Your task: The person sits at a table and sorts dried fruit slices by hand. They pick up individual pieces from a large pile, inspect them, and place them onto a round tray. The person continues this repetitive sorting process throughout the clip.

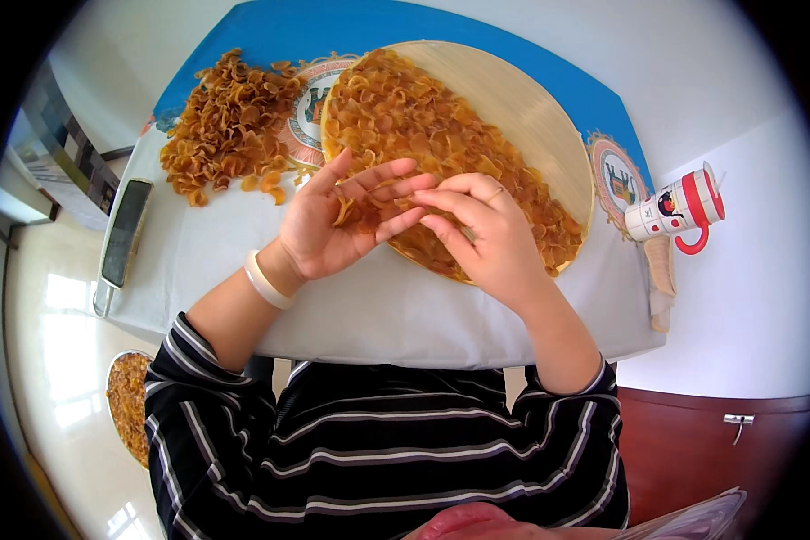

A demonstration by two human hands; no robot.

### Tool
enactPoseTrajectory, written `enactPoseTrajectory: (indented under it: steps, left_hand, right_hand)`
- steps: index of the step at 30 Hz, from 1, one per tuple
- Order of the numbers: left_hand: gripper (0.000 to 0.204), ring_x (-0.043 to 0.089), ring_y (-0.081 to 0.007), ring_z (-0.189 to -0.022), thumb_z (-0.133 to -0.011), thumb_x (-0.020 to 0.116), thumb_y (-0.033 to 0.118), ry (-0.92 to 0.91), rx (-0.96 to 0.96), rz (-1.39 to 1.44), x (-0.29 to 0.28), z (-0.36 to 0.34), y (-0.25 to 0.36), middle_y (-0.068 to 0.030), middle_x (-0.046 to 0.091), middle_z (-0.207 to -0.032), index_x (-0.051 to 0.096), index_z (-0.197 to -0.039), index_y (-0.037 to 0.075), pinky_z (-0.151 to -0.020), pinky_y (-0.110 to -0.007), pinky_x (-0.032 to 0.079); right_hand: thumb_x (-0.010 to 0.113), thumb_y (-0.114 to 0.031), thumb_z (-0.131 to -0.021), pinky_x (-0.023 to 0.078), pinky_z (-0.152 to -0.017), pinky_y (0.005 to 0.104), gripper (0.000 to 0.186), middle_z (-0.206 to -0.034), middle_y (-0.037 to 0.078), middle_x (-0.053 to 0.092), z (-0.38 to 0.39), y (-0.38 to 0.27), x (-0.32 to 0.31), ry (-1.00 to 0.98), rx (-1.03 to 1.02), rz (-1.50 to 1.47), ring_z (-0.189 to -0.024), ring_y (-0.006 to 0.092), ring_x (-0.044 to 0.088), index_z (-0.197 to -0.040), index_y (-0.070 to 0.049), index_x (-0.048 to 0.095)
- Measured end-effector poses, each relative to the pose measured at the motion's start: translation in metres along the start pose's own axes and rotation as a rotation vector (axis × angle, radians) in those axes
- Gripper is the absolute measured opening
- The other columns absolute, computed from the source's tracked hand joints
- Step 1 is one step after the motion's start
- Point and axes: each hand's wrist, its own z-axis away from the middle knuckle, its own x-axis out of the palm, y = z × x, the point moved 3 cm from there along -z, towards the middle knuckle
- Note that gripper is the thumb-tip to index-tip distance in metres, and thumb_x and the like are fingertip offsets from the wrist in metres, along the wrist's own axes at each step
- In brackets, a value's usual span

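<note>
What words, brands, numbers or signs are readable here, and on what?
None reads clearly enough to quote.
White-and-red cup: a printed picture and small marks, too small to read.
Round emblem nearest it: an animal figure; any lettering is too small.
Other round emblem: partly covered, likewise unreadable.

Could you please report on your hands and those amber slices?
Left hand open, palm up, cradling amber slices. Right hand close by, grip unclear. More slices in loose pile, on round tray. Mug at right, clear of hands.
</note>
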Motion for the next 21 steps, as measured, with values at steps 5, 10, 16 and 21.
enactPoseTrajectory:
  steps: [5,10,16,21]
  left_hand:
    - [0.067,0.055,-0.0305,-0.127,-0.106,0.033,0.05,-0.093,-0.059,0.03,-0.011,0.001,-0.001,-0.0205,0.053,-0.14,0.044,-0.145,-0.003,-0.113,-0.042,0.044]
    - [0.068,0.054,-0.0324,-0.128,-0.106,0.031,0.051,-0.108,-0.097,-0.021,-0.009,-0.001,-0.005,-0.0214,0.052,-0.142,0.043,-0.147,-0.002,-0.113,-0.045,0.043]
    - [0.07,0.043,-0.038,-0.14,-0.106,0.034,0.051,-0.028,-0.042,-0.007,0.003,0.002,-0.002,-0.0267,0.043,-0.15,0.039,-0.147,-0.005,-0.117,-0.047,0.039]
    - [0.068,0.042,-0.039,-0.141,-0.107,0.036,0.049,-0.046,-0.026,0.085,0.002,-0.001,0.0,-0.0282,0.04,-0.151,0.037,-0.148,-0.005,-0.117,-0.047,0.038]
  right_hand:
    - [0.072,-0.008,-0.087,0.053,-0.082,0.0388,0.012,-0.1,0.007,0.066,-0.007,-0.002,0.014,-0.042,-0.048,0.024,-0.096,0.0269,0.065,-0.098,-0.005,0.073]
    - [0.069,-0.006,-0.089,0.052,-0.08,0.038,0.005,-0.096,0.01,0.065,-0.006,-0.001,0.014,-0.131,0.104,-0.111,-0.092,0.0281,0.064,-0.093,-0.004,0.068]
    - [0.06,-0.008,-0.099,0.049,-0.077,0.0276,0.005,-0.091,0.002,0.064,-0.002,0.032,-0.032,0.012,0.28,-0.421,-0.086,0.0116,0.06,-0.101,-0.003,0.061]
    - [0.062,-0.01,-0.099,0.05,-0.071,0.0231,0.008,-0.088,0.001,0.066,0.019,0.09,-0.056,0.101,0.562,-0.579,-0.083,0.0079,0.065,-0.098,-0.002,0.063]
